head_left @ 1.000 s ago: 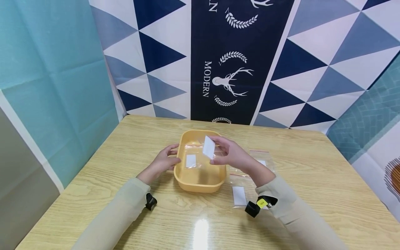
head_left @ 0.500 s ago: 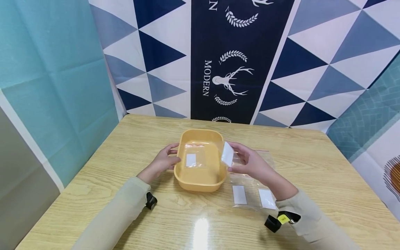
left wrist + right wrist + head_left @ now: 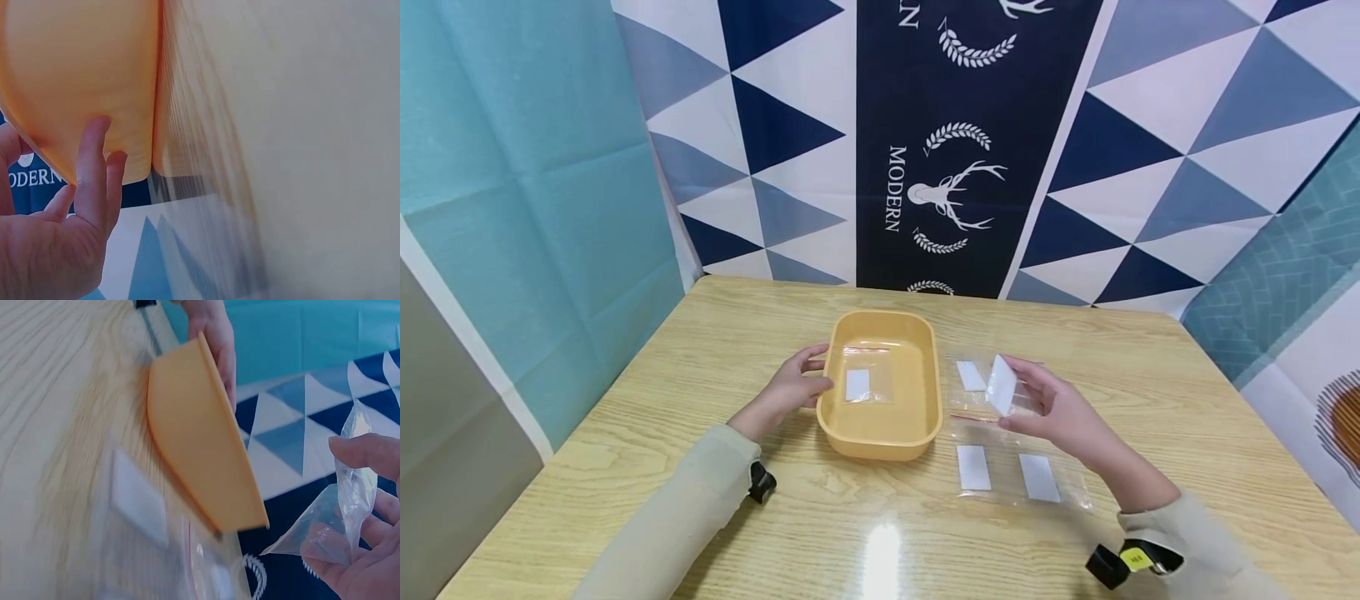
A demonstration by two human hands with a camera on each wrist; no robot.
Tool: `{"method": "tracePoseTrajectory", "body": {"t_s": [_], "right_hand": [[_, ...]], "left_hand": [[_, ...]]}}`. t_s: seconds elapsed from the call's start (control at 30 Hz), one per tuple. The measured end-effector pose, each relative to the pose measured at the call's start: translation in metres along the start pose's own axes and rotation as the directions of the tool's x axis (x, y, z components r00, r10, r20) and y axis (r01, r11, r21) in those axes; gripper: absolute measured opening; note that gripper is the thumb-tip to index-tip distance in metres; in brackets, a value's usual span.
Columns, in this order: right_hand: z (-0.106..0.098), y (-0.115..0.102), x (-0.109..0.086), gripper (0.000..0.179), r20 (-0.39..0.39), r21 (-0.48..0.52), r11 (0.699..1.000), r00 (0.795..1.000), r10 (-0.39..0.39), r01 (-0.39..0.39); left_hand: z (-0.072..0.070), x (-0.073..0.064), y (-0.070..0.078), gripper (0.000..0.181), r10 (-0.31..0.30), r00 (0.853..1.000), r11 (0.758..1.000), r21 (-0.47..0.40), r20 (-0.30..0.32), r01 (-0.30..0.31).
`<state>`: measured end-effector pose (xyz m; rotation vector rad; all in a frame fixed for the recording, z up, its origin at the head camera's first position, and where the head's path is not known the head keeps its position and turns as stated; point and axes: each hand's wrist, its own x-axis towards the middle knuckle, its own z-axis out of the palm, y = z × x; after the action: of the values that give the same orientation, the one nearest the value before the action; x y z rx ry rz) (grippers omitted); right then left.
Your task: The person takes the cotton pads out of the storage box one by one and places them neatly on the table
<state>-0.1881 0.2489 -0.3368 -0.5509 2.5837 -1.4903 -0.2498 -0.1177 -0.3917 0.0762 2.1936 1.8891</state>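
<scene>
A yellow-orange plastic basin (image 3: 880, 450) stands mid-table, with one clear zip bag (image 3: 880, 367) bearing a white label lying in it. My left hand (image 3: 790, 383) holds the basin's left side; in the left wrist view its fingers (image 3: 94, 169) lie along the outer wall and another digit reaches past the rim. To the right of the basin, my right hand (image 3: 1060, 408) pinches a clear zip bag (image 3: 1002, 385) with a white label between thumb and fingers. That bag is tilted above other bags, and crumpled clear film (image 3: 356, 494) shows in the right wrist view.
Several clear zip bags with white labels lie flat right of the basin, one label (image 3: 973, 467) and another label (image 3: 1039, 477) side by side near the front. A patterned cloth (image 3: 940, 167) hangs behind the wooden table (image 3: 760, 325).
My right hand has moved from over the basin to the right with the zip bag, now above the bags on the table. The left hand stays at the basin's side.
</scene>
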Motion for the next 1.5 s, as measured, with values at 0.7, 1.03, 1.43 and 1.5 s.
{"method": "tracePoseTrajectory", "body": {"t_s": [0.7,1.03,1.43,1.5], "right_hand": [[-0.061,0.063,-0.031,0.076,-0.071,-0.219,0.974,0.995,-0.067,0.050],[-0.091,0.087,-0.019,0.077,-0.036,-0.406,0.914,0.999,0.002,-0.016],[-0.110,0.107,-0.002,0.077,-0.001,-0.509,0.860,0.999,0.041,-0.035],[-0.112,0.112,0.001,0.076,0.014,-0.512,0.858,0.998,0.057,-0.042]], "left_hand": [[-0.002,0.001,-0.001,0.064,0.001,1.000,1.000,-0.005,-0.005,-0.001],[-0.003,0.002,0.000,0.066,-0.001,1.000,1.000,-0.024,0.023,0.002],[-0.004,0.003,-0.001,0.064,0.004,1.000,1.000,-0.012,0.018,-0.003],[-0.004,0.003,-0.001,0.064,0.005,1.000,1.000,-0.002,0.008,-0.005]]}}
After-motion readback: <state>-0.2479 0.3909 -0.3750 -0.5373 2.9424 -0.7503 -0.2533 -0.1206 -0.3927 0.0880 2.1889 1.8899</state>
